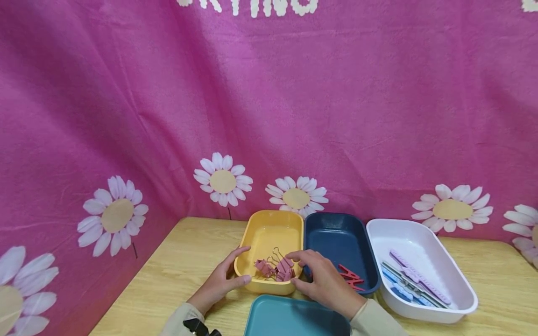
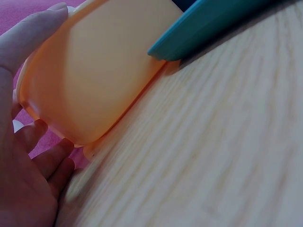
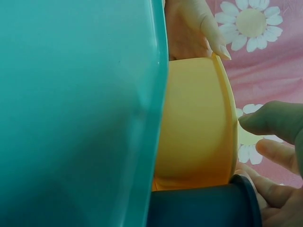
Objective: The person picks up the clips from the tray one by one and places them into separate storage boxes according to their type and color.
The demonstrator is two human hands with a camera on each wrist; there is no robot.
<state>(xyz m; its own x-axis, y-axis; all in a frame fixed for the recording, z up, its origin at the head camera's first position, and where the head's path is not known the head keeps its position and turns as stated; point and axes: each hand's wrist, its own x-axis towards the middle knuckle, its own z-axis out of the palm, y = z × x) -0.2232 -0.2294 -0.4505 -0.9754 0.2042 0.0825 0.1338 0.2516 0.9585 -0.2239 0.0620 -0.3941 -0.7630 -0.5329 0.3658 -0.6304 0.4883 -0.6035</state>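
A yellow bin point(image 1: 273, 285) stands on the table with several pink binder clips point(image 1: 284, 269) at its near end. My left hand point(image 1: 219, 283) holds the bin's near left corner. Its thumb point(image 2: 40, 30) lies at the front rim and its fingertips point(image 2: 64, 150) touch the side wall. At the near right corner, my right hand point(image 1: 327, 279) has its thumb tip close to the front rim. Its index finger reaches over the clips with nothing pinched. Lower fingers point(image 3: 270, 187) of that hand sit where the yellow bin meets the navy bin point(image 1: 371, 284).
Red clothespins point(image 1: 350, 278) lie in the navy bin. On the right, a white bin point(image 1: 466, 298) contains lilac, blue and silvery long items point(image 1: 414, 280). A teal tray point(image 1: 290, 317) lies in front of the bins. A pink flowered cloth point(image 1: 336, 116) hangs behind the wooden table point(image 1: 155, 284).
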